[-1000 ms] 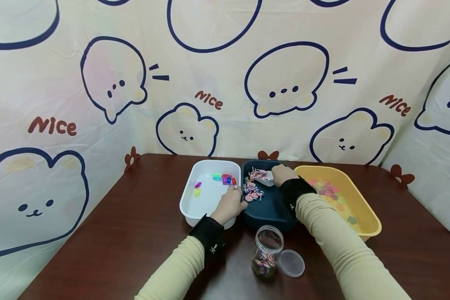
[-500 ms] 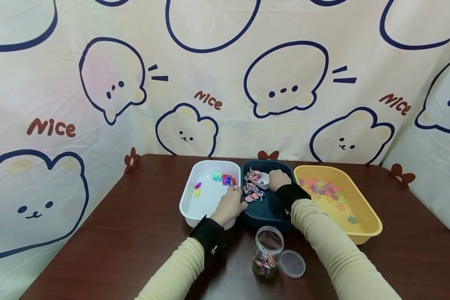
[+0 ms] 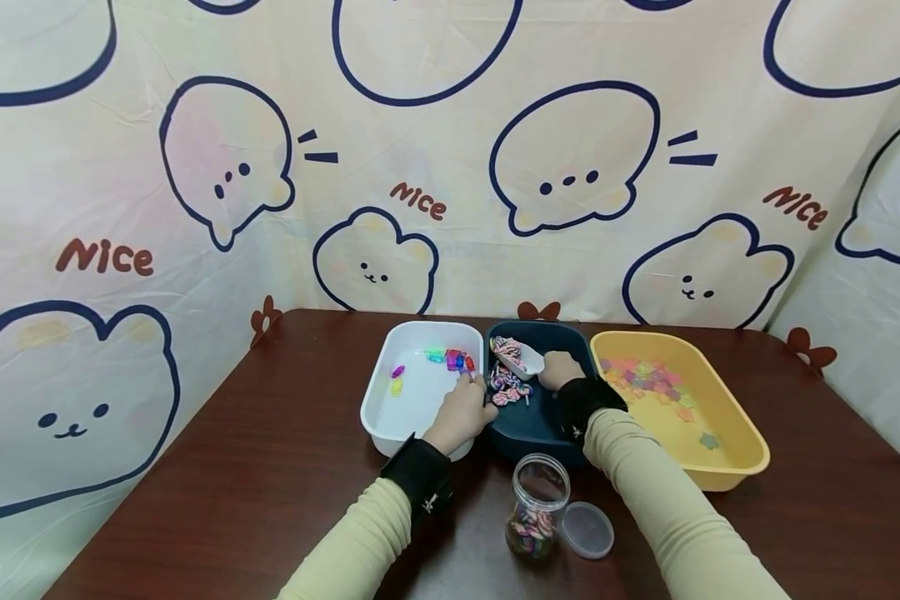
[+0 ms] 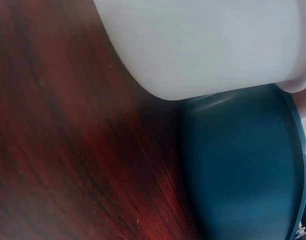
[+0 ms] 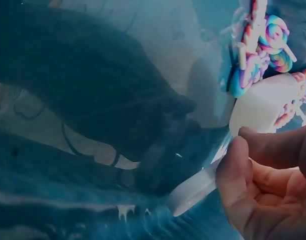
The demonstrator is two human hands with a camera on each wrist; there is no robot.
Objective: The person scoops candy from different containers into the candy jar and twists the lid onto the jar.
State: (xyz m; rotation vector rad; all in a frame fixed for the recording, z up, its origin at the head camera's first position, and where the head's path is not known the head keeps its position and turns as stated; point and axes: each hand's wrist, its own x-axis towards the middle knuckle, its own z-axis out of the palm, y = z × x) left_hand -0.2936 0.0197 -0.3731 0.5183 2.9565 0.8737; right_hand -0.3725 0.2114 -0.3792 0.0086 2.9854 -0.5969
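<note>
My right hand (image 3: pixel 560 370) pinches the handle of a small white scoop (image 3: pixel 529 363) inside the dark blue tub (image 3: pixel 546 432). In the right wrist view, thumb and forefinger hold the scoop's handle (image 5: pixel 195 190). Striped miniature lollipops (image 3: pixel 507 350) fill the scoop's front, and more swirl lollipops (image 3: pixel 507 387) lie beside it along the tub's left side. My left hand (image 3: pixel 459 415) grips the adjoining rims of the white tub (image 3: pixel 375 400) and the blue tub; its fingertips are partly hidden. Only a sliver of that hand shows at the left wrist view's right edge.
Several bright small pieces (image 3: pixel 452 359) lie in the white tub. A yellow tub (image 3: pixel 723 417) with pastel star-like pieces (image 3: pixel 648 379) stands right of the blue one. In front are an uncovered clear jar (image 3: pixel 536 512), partly filled with lollipops, and its lid (image 3: pixel 588 530) on the brown table (image 3: pixel 232 467).
My right hand has moved slightly left and nearer to me, swinging the scoop's front towards the far left lollipops. My left hand keeps its place on the rims.
</note>
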